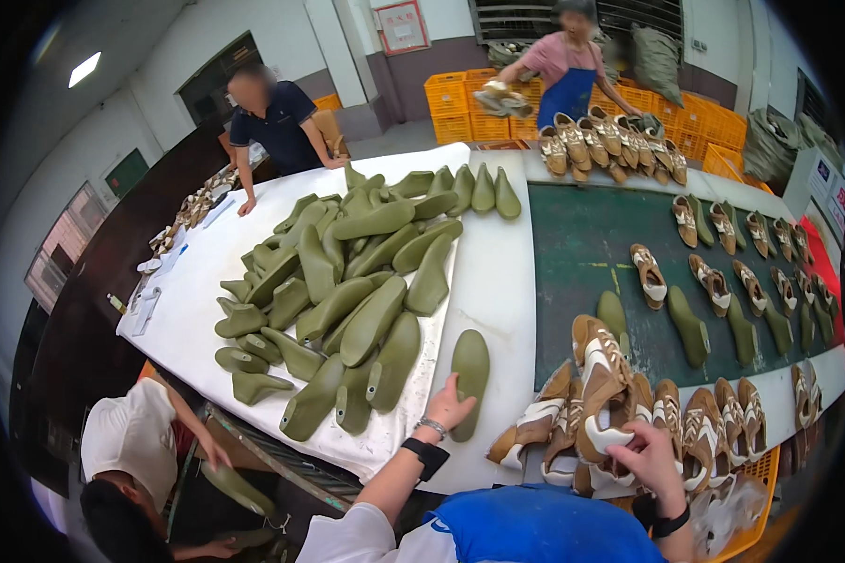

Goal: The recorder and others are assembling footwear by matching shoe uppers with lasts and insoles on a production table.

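A single olive-green shoe last lies on the white tabletop, right of the big heap of lasts. My left hand is closed at its near left edge, thumb pointing up along its side; some of the fingers are hard to see. In my right hand, a brown, tan and white sneaker is pinched at its near, white-trimmed end and tilted up above the others. Several similar sneakers stand in a row along the near edge, close to that hand.
Lasts form a heap on the white table. Lasts and sneakers stand in rows on the green belt. More sneakers sit at the far end by a co-worker. Another person leans at far left; one crouches near left.
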Demonstrator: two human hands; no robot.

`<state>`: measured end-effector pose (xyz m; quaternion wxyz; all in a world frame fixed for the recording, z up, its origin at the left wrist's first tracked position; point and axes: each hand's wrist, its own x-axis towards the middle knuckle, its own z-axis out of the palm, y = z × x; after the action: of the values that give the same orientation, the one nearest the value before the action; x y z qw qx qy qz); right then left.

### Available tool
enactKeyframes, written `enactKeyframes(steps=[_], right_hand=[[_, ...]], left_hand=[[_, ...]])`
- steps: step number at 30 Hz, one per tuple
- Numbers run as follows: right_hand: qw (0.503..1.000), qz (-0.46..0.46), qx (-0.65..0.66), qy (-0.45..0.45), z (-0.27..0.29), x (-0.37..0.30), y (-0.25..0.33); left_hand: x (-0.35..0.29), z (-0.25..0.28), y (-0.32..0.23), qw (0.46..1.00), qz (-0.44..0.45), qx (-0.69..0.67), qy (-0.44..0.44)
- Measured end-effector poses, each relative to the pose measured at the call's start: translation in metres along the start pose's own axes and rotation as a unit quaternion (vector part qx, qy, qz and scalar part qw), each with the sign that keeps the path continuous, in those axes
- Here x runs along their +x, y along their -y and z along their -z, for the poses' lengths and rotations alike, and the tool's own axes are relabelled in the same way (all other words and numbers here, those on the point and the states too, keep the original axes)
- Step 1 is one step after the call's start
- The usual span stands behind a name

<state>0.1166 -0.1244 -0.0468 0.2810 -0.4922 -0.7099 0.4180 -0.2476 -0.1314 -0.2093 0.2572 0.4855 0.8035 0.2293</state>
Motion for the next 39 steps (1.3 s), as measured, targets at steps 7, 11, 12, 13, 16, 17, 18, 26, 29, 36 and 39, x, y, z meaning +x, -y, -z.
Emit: enactKeyframes(steps=[7, 11, 12, 13, 16, 17, 18, 26, 29, 36, 39], right_hand=[[0.988, 0.014, -0.151, 0.002, 0.079, 0.026, 0.024], [0.976, 0.059, -0.201, -0.055, 0.114, 0.067, 0.047], [0.977, 0.083, -0.188, -0.057, 0.118, 0.085, 0.051], [0.994, 0.025, -0.095, -0.041, 0.116, 0.105, 0.063], [0.993, 0.061, -0.094, -0.044, 0.111, 0.179, 0.059], [0.986, 0.065, -0.147, -0.053, 0.106, 0.202, 0.060], [0.973, 0.097, -0.202, -0.063, 0.101, 0.230, 0.046], [0.956, 0.017, -0.292, -0.005, -0.038, 0.373, -0.095], [0.955, -0.069, -0.288, 0.028, -0.071, 0.379, -0.147], [0.958, -0.160, -0.234, -0.034, -0.078, 0.365, -0.174], [0.914, -0.178, -0.357, -0.066, -0.046, 0.359, -0.168]], left_hand=[[-0.029, -0.066, -0.017, 0.975, -0.154, -0.125, -0.098], [-0.031, -0.063, -0.030, 0.973, -0.181, -0.116, -0.088], [-0.030, -0.060, -0.029, 0.973, -0.178, -0.122, -0.079], [-0.031, -0.057, -0.027, 0.974, -0.171, -0.127, -0.074], [-0.031, -0.057, -0.030, 0.975, -0.171, -0.128, -0.069], [-0.030, -0.057, -0.032, 0.975, -0.170, -0.130, -0.067], [-0.029, -0.056, -0.034, 0.975, -0.167, -0.130, -0.063], [-0.033, -0.052, -0.035, 0.978, -0.143, -0.138, -0.060], [-0.032, -0.050, -0.038, 0.980, -0.138, -0.136, -0.043], [-0.030, -0.052, -0.035, 0.981, -0.125, -0.147, -0.035], [-0.033, -0.052, -0.035, 0.980, -0.124, -0.154, -0.035]])
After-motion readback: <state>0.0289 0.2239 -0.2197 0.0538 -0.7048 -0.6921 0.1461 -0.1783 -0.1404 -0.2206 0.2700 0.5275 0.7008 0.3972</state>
